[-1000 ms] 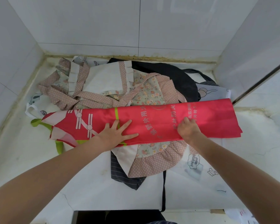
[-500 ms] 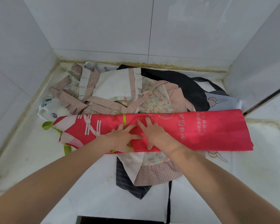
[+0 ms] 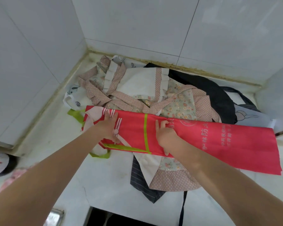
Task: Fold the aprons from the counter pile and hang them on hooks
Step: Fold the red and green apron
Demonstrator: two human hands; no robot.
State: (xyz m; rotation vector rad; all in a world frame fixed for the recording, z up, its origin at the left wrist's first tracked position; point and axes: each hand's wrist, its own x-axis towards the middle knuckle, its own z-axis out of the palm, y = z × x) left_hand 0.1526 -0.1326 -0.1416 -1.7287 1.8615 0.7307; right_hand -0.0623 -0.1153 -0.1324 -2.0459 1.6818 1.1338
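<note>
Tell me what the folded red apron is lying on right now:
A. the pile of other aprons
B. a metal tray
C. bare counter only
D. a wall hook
A: the red apron lies across the floral polka-dot apron and other pile pieces, with both hands on it.

White tiled walls, marble counter, metal obj btm left

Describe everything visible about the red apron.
The red apron is folded into a long band lying across the apron pile on the white counter. The fabric looks smooth and slightly glossy, with pale printed characters, a lime-green stripe and lime-green straps at its left end. The left hand presses it flat; the right hand bunches fabric near the stripe.
</note>
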